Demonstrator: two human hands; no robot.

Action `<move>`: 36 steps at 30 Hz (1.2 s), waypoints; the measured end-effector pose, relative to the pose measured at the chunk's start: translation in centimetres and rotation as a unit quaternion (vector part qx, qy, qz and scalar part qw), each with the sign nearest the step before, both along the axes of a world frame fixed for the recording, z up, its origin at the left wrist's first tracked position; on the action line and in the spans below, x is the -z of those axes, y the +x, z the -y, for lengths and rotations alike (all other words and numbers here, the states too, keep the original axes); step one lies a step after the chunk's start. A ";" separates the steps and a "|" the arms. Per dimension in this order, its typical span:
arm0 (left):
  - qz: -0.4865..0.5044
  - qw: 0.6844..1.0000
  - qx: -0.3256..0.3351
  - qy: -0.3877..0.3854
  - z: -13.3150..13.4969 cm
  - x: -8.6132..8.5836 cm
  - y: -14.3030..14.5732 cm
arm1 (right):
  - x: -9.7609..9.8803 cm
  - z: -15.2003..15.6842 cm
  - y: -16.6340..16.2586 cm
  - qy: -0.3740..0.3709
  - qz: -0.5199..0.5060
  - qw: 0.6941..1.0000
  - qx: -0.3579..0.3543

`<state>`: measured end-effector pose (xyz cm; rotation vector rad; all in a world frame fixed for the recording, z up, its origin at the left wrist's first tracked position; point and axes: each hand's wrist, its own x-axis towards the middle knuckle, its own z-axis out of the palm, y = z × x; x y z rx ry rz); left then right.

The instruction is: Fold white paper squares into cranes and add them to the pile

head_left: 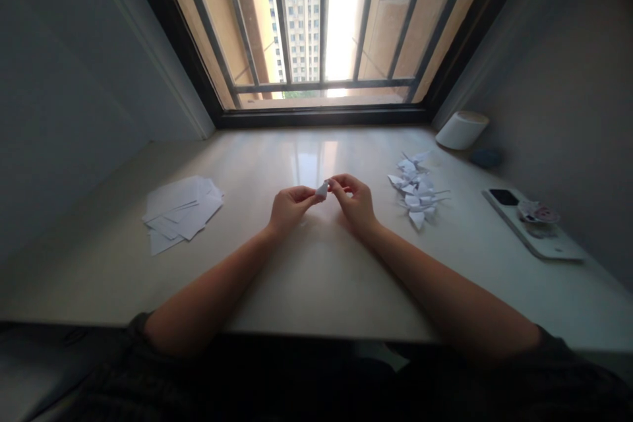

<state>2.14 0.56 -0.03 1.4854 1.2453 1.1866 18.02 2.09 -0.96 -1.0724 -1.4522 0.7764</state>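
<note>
Between my two hands, above the middle of the pale tabletop, is a small folded piece of white paper. My left hand pinches it from the left side with thumb and fingers. From the right, my right hand has its thumb and fingertips closed on the paper's upper right tip. Much of the paper is hidden by the fingertips, so its full folded shape cannot be made out. Off to the right of my right hand lies a pile of folded white paper pieces with pointed ends.
Loose white paper sheets lie stacked unevenly at the left. On the right are a phone with a round attachment, a white cylindrical object and a small dark item. A barred window closes the far side.
</note>
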 end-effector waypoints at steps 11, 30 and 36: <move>0.050 0.998 -0.034 -0.030 -0.2 0.0 0.1 | -0.4 0.3 -0.1 0.020 0.016 0.999 0.047; 0.074 0.997 -0.028 -0.022 -0.2 0.0 0.0 | 0.4 -0.4 -0.3 -0.032 -0.080 0.996 -0.008; 0.115 0.992 -0.036 -0.039 -0.6 0.4 0.0 | 0.9 -0.7 -0.3 -0.039 -0.110 0.993 -0.008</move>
